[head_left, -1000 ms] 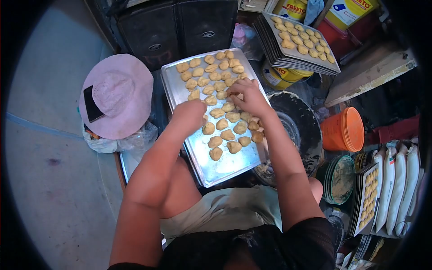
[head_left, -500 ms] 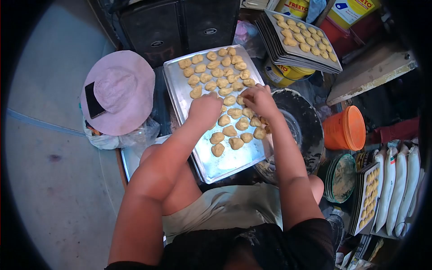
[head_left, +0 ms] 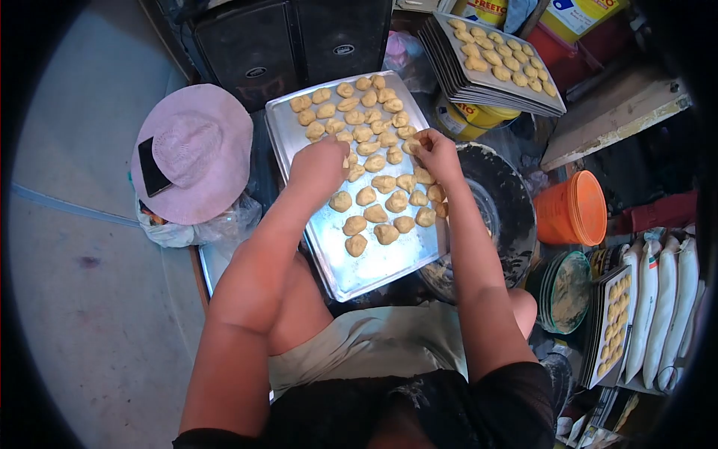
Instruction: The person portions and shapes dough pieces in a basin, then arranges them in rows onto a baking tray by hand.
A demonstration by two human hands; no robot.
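Observation:
Rows of rough yellow dough pieces [head_left: 385,233] lie on a shiny metal baking tray [head_left: 359,278] that tilts away from my lap. My left hand [head_left: 320,166] is over the tray's left half, fingers curled and pinched round a dough piece [head_left: 349,159], mostly covered by the hand. Toward the right edge, my right hand [head_left: 440,156] has thumb and fingertips closed on another dough piece [head_left: 410,147]. More pieces sit close around both hands, and several are partly hidden beneath them.
A large dark basin [head_left: 508,217] stands right of the tray. Farther right are an orange bucket [head_left: 553,209] and green tubs [head_left: 561,295]. Stacked trays of dough [head_left: 501,97] rest on a yellow bucket. A pink hat [head_left: 217,165] with a phone lies left; black speakers [head_left: 247,45] stand behind.
Both hands have moved up the tray, the left one also leftward. The right hand has gone from one dough piece to another farther up. The view has shifted slightly.

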